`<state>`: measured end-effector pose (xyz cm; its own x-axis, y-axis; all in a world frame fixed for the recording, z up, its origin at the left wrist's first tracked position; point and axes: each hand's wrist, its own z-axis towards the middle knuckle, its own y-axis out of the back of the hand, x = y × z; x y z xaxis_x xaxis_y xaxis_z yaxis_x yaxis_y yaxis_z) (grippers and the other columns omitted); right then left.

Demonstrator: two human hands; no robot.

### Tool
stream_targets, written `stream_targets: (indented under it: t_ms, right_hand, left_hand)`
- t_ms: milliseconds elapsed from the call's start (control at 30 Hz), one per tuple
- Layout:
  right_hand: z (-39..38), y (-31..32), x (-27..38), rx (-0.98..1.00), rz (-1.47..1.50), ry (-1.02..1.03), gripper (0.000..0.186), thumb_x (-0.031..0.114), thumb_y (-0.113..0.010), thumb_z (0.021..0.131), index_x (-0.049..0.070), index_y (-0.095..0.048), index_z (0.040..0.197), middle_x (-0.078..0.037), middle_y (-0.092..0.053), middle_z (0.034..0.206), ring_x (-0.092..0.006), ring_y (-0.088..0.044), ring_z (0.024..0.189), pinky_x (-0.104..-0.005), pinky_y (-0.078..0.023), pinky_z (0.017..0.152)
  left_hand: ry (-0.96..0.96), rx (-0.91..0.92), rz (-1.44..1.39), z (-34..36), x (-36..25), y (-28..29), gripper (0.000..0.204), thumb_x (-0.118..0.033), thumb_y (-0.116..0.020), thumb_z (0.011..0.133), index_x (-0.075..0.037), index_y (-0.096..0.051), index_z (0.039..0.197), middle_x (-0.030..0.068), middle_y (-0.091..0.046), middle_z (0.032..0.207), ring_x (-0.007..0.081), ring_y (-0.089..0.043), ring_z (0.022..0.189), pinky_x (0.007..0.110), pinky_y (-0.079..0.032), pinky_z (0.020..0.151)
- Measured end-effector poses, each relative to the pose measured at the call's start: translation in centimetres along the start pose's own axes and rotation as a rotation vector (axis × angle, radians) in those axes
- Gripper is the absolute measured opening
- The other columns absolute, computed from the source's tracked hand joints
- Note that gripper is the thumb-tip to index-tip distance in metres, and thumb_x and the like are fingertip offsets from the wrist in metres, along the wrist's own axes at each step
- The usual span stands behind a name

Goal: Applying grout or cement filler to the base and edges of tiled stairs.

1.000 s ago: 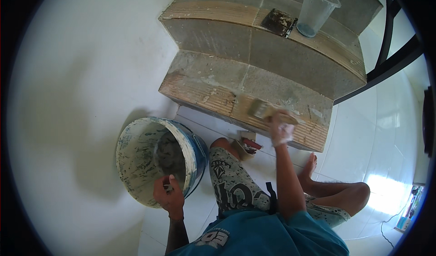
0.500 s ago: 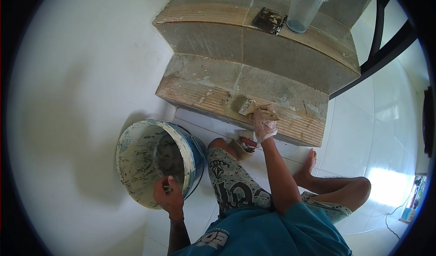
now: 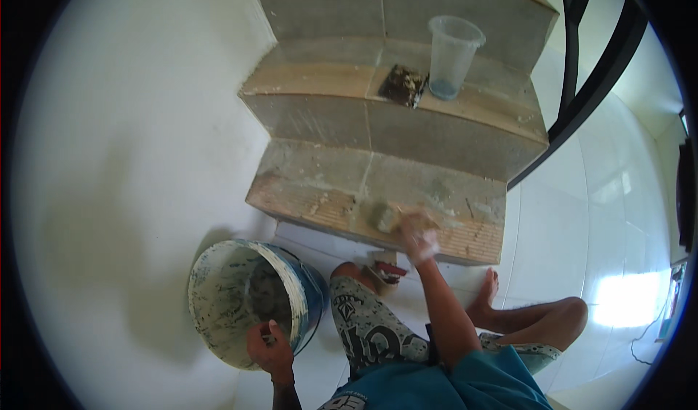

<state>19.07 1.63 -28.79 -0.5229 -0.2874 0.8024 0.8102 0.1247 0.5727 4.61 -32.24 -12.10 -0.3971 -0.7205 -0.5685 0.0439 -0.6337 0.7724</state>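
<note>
In my right hand, in a clear glove and blurred, is a wooden-handled paintbrush, held low over the bottom tiled step near its ridged front edge. My left hand is curled at the near rim of a paint-smeared bucket, closed on something I cannot make out. Grey material lies inside the bucket. On the step above stand a clear plastic cup with a little bluish content and, beside it, a dark, crusted flat object.
A white wall borders the steps on the left. A black metal railing rises at the right over white floor tiles. A small item with red parts lies below the bottom step, by my knee. A cable lies at far right.
The steps and bucket sit lower in the picture as the view has shifted. My right hand has moved leftward along the bottom step with the brush. My left hand stays at the bucket.
</note>
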Motion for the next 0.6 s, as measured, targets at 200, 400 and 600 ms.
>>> stream_targets:
  t_ms: [200,400,600]
  right_hand:
    - [-0.7,8.3,0.3,-0.391,0.279,-0.004,0.019,0.024,-0.061,0.081,0.005,-0.056,0.083,-0.006,-0.057,0.070,-0.0145,-0.056,0.062,-0.0295,-0.046,0.054]
    - [5.0,0.7,1.1,-0.216,-0.149,0.311,0.017,0.022,-0.061,0.076,0.006,-0.058,0.078,-0.007,-0.057,0.066,-0.0169,-0.054,0.057,-0.0331,-0.044,0.054]
    - [0.7,8.5,1.8,-0.151,0.300,-0.053,0.020,0.027,-0.060,0.083,0.008,-0.055,0.086,-0.006,-0.056,0.073,-0.0148,-0.055,0.056,-0.0296,-0.046,0.047]
  left_hand:
    - [-0.039,-0.061,0.047,0.2,0.5,0.4,0.011,-0.013,-0.062,0.077,-0.003,-0.058,0.076,0.0094,-0.056,0.066,0.0233,-0.054,0.059,0.035,-0.039,0.053]
    - [0.016,-0.040,-0.048,-0.2,0.6,-0.1,0.015,-0.015,-0.065,0.072,-0.003,-0.057,0.073,0.0108,-0.056,0.069,0.0278,-0.055,0.063,0.038,-0.042,0.058]
    - [-0.027,-0.097,-0.039,-0.1,0.9,0.6,0.014,-0.014,-0.065,0.071,-0.003,-0.056,0.072,0.0113,-0.056,0.068,0.0297,-0.055,0.063,0.040,-0.042,0.057]
